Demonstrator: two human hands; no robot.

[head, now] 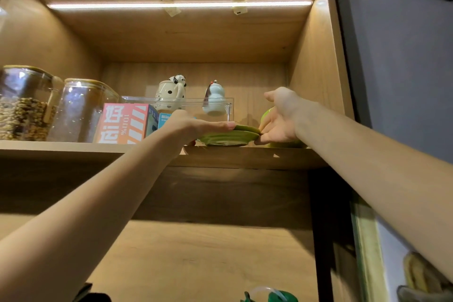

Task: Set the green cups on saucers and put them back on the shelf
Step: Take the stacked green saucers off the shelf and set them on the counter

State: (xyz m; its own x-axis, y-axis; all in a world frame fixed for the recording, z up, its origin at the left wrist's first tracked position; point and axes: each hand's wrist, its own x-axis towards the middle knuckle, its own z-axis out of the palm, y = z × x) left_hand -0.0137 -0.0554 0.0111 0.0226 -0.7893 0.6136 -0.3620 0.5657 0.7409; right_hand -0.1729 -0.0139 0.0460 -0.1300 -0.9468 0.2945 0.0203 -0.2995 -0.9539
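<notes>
The left hand lay flat with its fingers on top of two stacked green saucers, thumb underneath, gripping them. The right hand pinched the saucers' right edge. The saucers sat at the near edge of the wooden shelf. A green cup peeked out just behind the right hand. Left of the left hand stood a pink box with big Chinese writing and "100%", and a blue box reading "Blin". Farther left stood two glass jars.

Home pantry shelving: grain jars, ceramic figurines.
</notes>
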